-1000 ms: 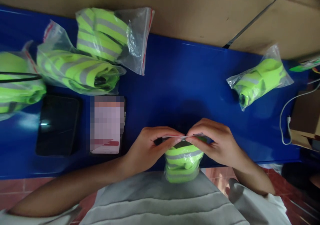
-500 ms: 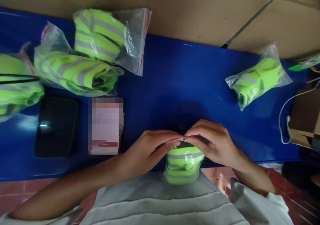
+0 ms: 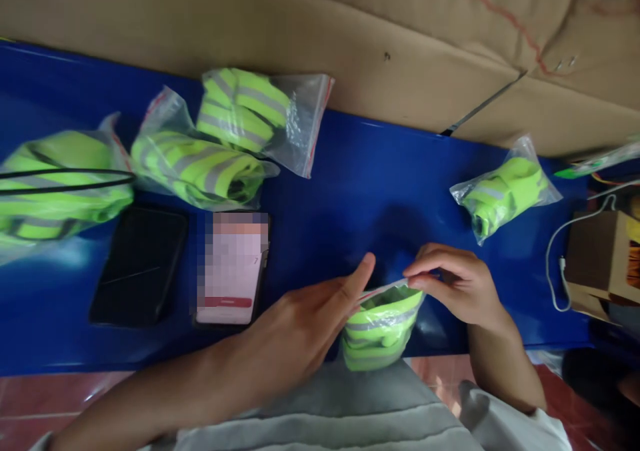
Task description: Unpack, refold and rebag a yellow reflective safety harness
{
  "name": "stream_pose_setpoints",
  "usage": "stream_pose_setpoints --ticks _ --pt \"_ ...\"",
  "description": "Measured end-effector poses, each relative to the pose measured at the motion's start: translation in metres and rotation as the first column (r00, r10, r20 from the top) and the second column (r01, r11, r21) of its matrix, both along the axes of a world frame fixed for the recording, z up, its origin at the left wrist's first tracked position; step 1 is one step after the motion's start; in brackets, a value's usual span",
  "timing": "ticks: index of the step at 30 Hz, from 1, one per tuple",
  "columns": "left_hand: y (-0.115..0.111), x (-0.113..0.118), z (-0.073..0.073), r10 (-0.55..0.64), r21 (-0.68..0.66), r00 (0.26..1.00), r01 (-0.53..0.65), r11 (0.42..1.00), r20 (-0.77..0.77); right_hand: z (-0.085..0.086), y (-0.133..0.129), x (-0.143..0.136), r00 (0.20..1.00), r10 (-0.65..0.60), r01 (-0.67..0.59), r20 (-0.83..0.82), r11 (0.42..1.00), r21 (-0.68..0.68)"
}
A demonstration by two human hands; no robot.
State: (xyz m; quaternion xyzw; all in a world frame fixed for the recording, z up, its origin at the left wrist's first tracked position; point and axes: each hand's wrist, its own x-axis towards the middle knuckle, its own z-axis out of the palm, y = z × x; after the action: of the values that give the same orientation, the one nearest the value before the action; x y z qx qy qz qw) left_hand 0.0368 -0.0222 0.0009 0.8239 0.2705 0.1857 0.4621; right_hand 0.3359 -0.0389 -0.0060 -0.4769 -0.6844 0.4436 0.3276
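Observation:
A clear zip bag (image 3: 383, 327) with folded fluorescent yellow fabric, banded with grey reflective stripes, is at the table's front edge, close to my body. My right hand (image 3: 455, 281) pinches the right end of its red-lined seal strip between thumb and fingers. At the bag's left side, my left hand (image 3: 305, 321) lies against it with the thumb stretched up, off the strip. Part of its fingers is hidden behind the hand itself and the bag.
Similar filled bags lie at the left (image 3: 65, 197), beside it (image 3: 200, 167), behind (image 3: 245, 114) and at the right (image 3: 505, 191). A dark phone (image 3: 137, 267) and a lit phone (image 3: 233, 271) rest on the blue table (image 3: 345, 177). Cardboard (image 3: 300, 31) borders the back; a white cable (image 3: 550, 251) runs beside a box (image 3: 593, 257).
My left thumb has come off the seal strip and points up. My right hand has shifted right along the strip, apart from the left. The camera view has shifted too.

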Motion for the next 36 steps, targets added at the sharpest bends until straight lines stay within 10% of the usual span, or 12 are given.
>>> stream_pose_setpoints --ticks 4,8,11,23,31,36 --pt "0.011 -0.025 0.012 0.142 0.356 0.988 -0.113 0.927 -0.056 -0.011 0.003 0.01 0.953 -0.281 0.271 0.112 0.958 0.097" --pt "0.036 -0.056 0.029 0.45 0.578 0.889 -0.324 0.749 -0.084 -0.029 0.014 0.025 0.666 -0.745 0.736 0.028 0.663 0.136" --pt "0.053 -0.068 0.033 0.57 0.647 0.815 -0.379 0.661 -0.105 -0.037 0.022 0.03 0.544 -0.838 0.837 -0.04 0.538 0.101" --pt "0.075 -0.067 -0.003 0.657 0.756 0.69 -0.246 0.606 -0.302 -0.028 0.015 0.02 0.571 -0.741 0.683 0.352 0.668 0.296" --pt "0.076 -0.072 -0.005 0.619 0.755 0.753 -0.268 0.598 -0.223 -0.035 0.028 0.001 0.629 -0.758 0.768 0.172 0.64 0.009" --pt "0.079 -0.074 -0.007 0.636 0.751 0.75 -0.309 0.583 -0.185 -0.008 0.053 -0.008 0.579 -0.721 0.559 0.381 0.691 0.459"
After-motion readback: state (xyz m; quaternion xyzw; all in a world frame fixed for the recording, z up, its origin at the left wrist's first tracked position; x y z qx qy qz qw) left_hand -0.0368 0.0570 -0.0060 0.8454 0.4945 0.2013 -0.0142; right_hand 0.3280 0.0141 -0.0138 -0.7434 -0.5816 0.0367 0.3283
